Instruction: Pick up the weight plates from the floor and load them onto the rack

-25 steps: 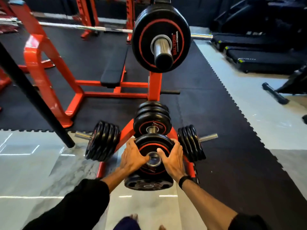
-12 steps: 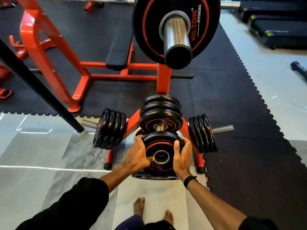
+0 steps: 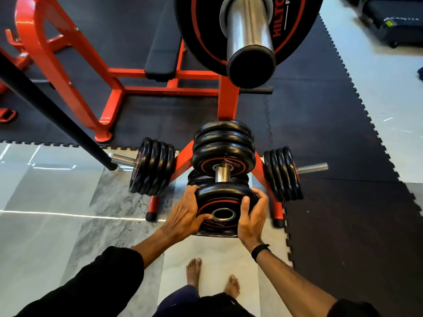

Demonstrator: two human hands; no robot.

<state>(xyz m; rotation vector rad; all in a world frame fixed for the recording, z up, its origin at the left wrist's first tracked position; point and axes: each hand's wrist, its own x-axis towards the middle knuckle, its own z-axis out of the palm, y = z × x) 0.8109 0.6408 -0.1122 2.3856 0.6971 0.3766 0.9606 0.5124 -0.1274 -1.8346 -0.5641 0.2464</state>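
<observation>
Gripping a round black rubber weight plate with a red ring [image 3: 223, 200] between them, the left hand [image 3: 186, 213] and right hand [image 3: 250, 219] curl their fingers round its rim, just below the chrome peg [image 3: 222, 173] of the orange steel rack [image 3: 227, 97].

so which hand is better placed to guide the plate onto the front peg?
Probably left hand: its thumb sits at the hole of the plate below the peg; right hand grips the rim only.
</observation>
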